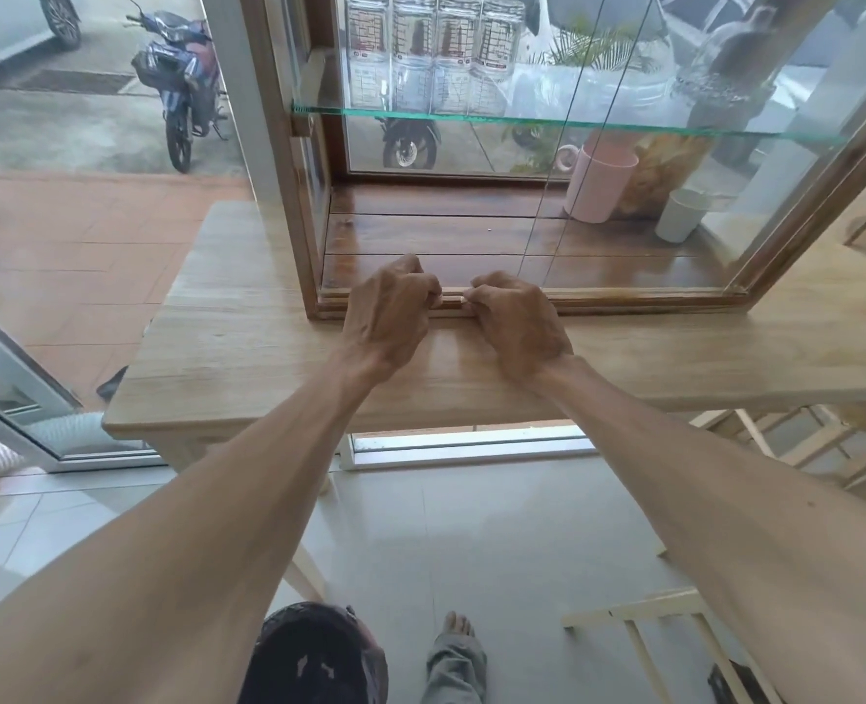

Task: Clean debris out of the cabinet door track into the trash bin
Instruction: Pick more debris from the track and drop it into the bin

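One door track [624, 295], two hands: left hand [390, 317], right hand [517, 322]

A pink mug [601, 182] stands under the glass shelf [522, 119], with a white cup [682, 215] near it to the right. Clear jars [433, 38] sit on the shelf. A blue motorcycle [182, 78] is parked well left of the shelf, outside.

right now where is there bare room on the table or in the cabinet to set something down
Free: the table left of the cabinet frame, the strip in front of the track right of the right hand, and the cabinet floor at left. Crowded: the back right corner, with the pink mug and white cup, and mid-track, where the left hand also works.
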